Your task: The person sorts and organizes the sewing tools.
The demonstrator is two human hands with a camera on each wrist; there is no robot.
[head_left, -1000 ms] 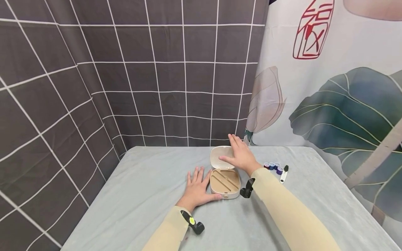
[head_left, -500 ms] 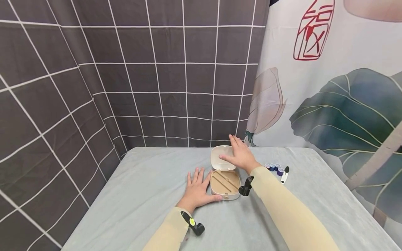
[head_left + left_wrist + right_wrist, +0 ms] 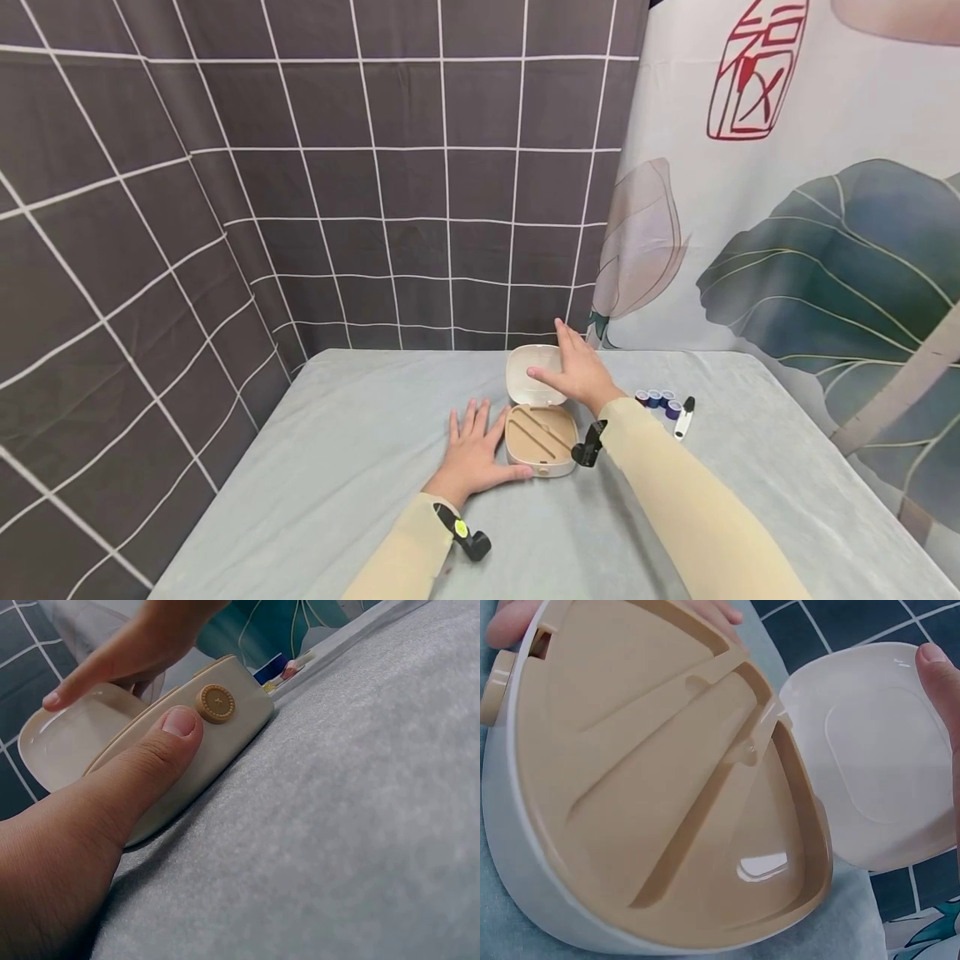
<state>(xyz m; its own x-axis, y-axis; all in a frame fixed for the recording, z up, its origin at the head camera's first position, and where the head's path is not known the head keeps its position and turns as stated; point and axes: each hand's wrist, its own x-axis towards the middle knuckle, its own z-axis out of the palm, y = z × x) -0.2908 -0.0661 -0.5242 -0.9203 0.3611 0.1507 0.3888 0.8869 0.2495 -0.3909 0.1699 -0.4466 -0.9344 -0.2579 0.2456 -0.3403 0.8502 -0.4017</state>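
Note:
A small white box [image 3: 551, 471] stands with its lid [image 3: 523, 379] swung up at the back. Inside is a tan insert [image 3: 660, 757] with slanting slots and shallow hollows, nothing lying in them. A round tan button clasp [image 3: 216, 703] sits on the front wall. My left hand [image 3: 472, 460] spreads on the cloth at the box's left side, its thumb along the front wall beside the clasp. Fingers straight, my right hand [image 3: 581, 375] is at the lid's right edge, thumb over the lid's inner face. The lid hides part of that hand in the left wrist view.
Right of the box, several small thread spools [image 3: 655, 399] in blue and purple stand together. A white tool with a black tip [image 3: 683, 418] lies beside them. Grey cloth [image 3: 360, 467] covers the table; a dark grid curtain [image 3: 405, 183] hangs behind it.

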